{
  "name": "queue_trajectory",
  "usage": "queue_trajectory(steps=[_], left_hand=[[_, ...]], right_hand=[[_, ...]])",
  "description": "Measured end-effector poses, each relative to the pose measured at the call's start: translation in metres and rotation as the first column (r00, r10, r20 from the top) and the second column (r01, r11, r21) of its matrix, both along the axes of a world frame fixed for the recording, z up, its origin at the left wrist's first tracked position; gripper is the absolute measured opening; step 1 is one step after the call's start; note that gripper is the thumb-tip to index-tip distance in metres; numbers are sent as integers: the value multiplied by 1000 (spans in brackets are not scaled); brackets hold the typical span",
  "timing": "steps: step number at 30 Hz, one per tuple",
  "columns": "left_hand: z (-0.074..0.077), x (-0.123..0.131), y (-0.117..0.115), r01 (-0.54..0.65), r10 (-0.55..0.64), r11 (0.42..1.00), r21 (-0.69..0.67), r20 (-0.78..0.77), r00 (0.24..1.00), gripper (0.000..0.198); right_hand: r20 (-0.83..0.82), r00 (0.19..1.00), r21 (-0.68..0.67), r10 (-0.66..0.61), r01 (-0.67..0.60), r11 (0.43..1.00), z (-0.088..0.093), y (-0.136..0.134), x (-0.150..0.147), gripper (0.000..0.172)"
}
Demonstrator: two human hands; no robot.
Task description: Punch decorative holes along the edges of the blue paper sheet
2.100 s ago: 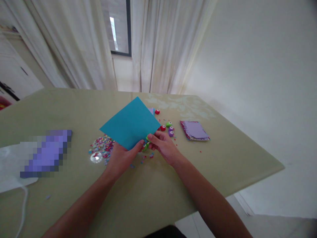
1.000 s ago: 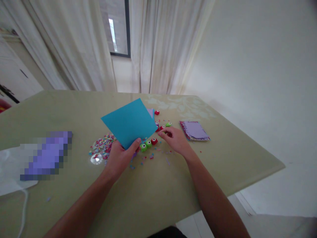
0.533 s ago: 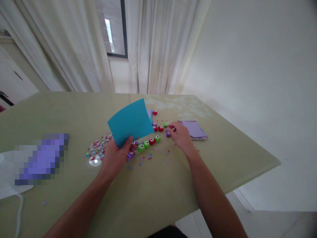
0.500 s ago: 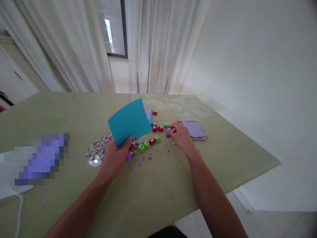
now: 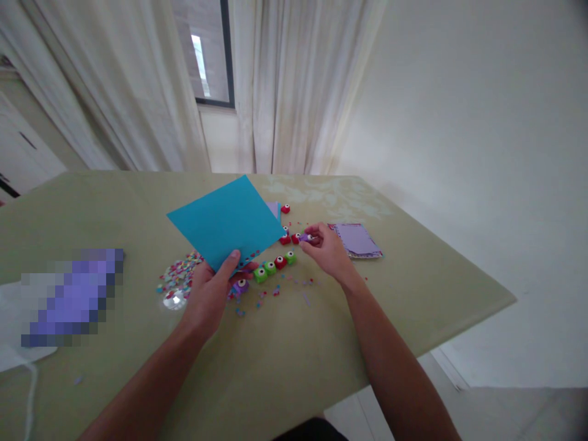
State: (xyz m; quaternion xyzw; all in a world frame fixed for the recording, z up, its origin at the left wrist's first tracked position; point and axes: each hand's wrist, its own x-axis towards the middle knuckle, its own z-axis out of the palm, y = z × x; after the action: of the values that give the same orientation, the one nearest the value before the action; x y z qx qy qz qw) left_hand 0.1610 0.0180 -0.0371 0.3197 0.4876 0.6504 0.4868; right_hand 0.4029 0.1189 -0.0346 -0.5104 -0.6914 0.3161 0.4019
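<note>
A blue sheet of paper point(image 5: 225, 223) is pinched by my left hand point(image 5: 211, 294), thumb on top, tilted above the table. Small dark and red spots show near its lower right edge. Between the fingertips of my right hand point(image 5: 326, 248) is a small purple one-eyed piece point(image 5: 305, 237), lifted or resting near the similar red pieces; I cannot tell which. Below the sheet, a row of one-eyed pieces includes a green piece point(image 5: 260, 274), a red piece point(image 5: 280, 262) and a purple piece point(image 5: 240, 286).
Left of my left hand lies a pile of coloured confetti point(image 5: 179, 272), with a clear shiny disc point(image 5: 174, 299) beside it. A stack of lilac paper point(image 5: 358, 239) sits right of my right hand. A blurred purple object point(image 5: 76, 300) is at far left. Paper bits dot the table.
The blue sheet has swung left and turned flatter, showing more of its face. My right hand has moved left with the purple piece, closer to the red pieces.
</note>
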Motion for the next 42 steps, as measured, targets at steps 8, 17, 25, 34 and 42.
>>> queue_trajectory(steps=[8, 17, 25, 34, 42], left_hand=[[-12, -2, 1, 27, -27, 1000, 3, -58, 998, 49], [-6, 0, -4, -28, 39, 999, 38, -300, 953, 44], [-1, -1, -4, -66, 80, 997, 50, -374, 924, 41], [3, 3, -6, -54, 111, 989, 134, -465, 878, 31], [-5, 1, -5, 20, 17, 997, 75, -455, 890, 37]], right_hand=[[-465, 852, -265, 239, -392, 881, 9, -38, -47, 44], [-505, 838, -273, 206, -382, 883, 4, -42, -57, 49], [-480, 850, -257, 217, -373, 892, 5, -43, -57, 52], [-558, 816, -317, 152, -379, 870, 10, -45, -60, 49], [-625, 773, -332, 110, -390, 859, 0, -41, -59, 46]])
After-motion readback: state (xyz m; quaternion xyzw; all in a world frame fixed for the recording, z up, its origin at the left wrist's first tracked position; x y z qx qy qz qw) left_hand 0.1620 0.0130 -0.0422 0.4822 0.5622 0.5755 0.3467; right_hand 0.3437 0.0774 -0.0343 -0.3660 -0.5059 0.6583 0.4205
